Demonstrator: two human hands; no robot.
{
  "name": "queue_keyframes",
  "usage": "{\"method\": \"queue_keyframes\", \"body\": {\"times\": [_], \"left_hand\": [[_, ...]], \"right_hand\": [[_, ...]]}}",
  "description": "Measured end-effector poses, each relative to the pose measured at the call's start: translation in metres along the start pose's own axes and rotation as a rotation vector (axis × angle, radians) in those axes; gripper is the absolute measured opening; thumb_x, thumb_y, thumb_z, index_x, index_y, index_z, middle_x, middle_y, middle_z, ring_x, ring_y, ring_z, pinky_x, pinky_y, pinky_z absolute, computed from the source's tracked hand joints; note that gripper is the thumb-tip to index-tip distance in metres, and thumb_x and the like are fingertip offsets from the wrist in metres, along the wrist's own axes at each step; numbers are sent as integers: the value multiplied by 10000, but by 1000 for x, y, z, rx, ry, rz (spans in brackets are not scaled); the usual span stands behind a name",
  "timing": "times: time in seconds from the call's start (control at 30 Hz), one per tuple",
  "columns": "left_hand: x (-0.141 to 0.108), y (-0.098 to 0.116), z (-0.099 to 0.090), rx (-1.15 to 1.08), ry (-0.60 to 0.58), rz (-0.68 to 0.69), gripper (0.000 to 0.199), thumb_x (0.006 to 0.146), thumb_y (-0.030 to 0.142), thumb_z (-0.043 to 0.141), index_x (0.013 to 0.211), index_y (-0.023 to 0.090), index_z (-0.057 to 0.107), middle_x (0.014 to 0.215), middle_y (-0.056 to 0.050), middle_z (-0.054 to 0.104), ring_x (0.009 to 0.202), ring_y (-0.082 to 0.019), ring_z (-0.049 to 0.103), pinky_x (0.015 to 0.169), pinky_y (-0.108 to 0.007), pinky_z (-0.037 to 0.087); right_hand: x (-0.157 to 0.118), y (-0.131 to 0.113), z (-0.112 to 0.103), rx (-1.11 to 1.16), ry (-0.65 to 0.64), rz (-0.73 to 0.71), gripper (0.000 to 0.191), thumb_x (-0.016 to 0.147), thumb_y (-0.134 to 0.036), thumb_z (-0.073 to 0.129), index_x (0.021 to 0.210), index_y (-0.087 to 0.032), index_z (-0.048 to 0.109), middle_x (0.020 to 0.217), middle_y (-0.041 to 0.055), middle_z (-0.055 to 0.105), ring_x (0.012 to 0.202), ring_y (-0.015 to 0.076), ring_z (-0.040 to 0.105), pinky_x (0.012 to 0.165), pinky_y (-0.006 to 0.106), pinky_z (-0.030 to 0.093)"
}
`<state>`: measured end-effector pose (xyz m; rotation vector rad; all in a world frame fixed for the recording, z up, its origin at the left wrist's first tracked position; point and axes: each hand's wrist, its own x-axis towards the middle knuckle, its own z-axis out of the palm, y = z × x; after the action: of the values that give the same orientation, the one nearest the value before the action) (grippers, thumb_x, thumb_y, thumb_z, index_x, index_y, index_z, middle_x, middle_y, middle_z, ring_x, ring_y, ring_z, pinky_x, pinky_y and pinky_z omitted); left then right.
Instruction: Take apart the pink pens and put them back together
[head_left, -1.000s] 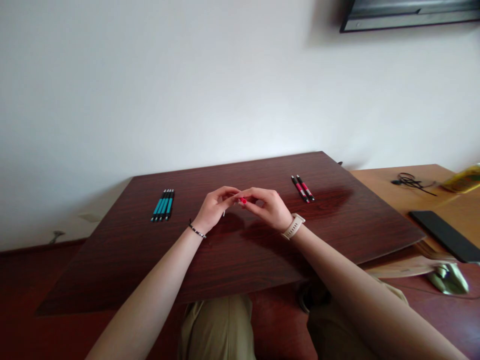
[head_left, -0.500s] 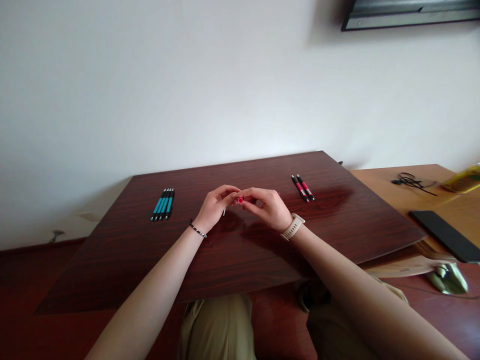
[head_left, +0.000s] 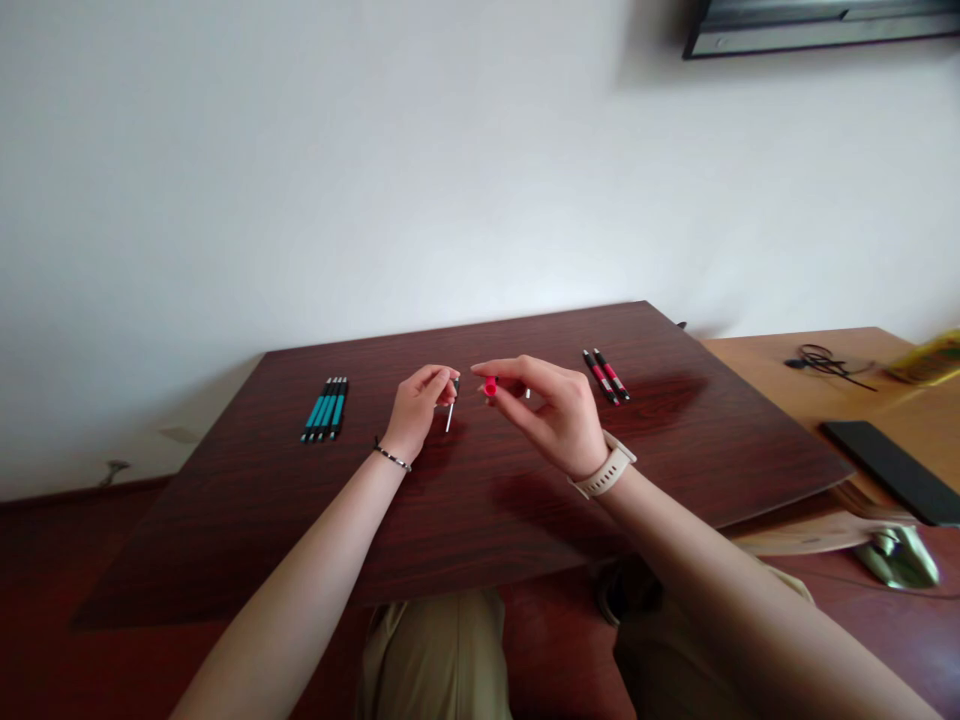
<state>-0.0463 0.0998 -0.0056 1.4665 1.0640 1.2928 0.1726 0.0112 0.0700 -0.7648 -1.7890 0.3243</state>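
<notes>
Near the middle of the dark table (head_left: 450, 520), my left hand (head_left: 420, 405) pinches a thin pen part (head_left: 450, 415) with a black top and a white lower end pointing down. To its right, my right hand (head_left: 547, 410) holds a small pink pen barrel (head_left: 490, 386) between thumb and fingers, its round end facing me. The two hands are apart. A small white tip (head_left: 527, 394) shows just behind my right hand; what it belongs to is hidden.
Several teal and black pens (head_left: 325, 409) lie side by side at the left. Two pink and black pens (head_left: 606, 377) lie at the right. Beyond, a wooden table (head_left: 810, 345) carries a black cable (head_left: 825, 365), a dark flat object (head_left: 892, 470) and a yellow package (head_left: 930, 358).
My hands have moved apart from where they met. The pink barrel has shifted slightly right with my right hand, and more of the thin part in my left hand now shows.
</notes>
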Motion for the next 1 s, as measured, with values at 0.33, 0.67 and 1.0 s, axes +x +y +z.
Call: {"method": "queue_keyframes", "body": {"times": [0.33, 0.67, 1.0], "left_hand": [[2, -4, -1, 16, 2, -25, 277, 931, 450, 713, 936, 176, 756, 765, -21, 662, 686, -129, 604, 667, -245, 509], [2, -5, -1, 29, 1, -32, 319, 915, 480, 724, 944, 166, 767, 766, -25, 663, 682, -129, 603, 661, -248, 501], [1, -2, 0, 20, 5, -51, 338, 902, 492, 731, 958, 162, 778, 767, -29, 659, 681, -131, 583, 657, -251, 476]], "right_hand": [[4, -17, -10, -12, 52, -24, 226, 1052, -256, 657, 1245, -308, 762, 1033, 12, 794, 854, 158, 731, 791, 276, 606], [3, -8, -14, -47, 68, -17, 214, 1045, -254, 652, 1223, -283, 768, 999, 21, 795, 821, 156, 717, 755, 273, 604], [6, -6, -20, -89, 104, 0, 217, 1045, -252, 646, 1216, -252, 779, 979, 29, 801, 776, 142, 699, 772, 272, 588]]}}
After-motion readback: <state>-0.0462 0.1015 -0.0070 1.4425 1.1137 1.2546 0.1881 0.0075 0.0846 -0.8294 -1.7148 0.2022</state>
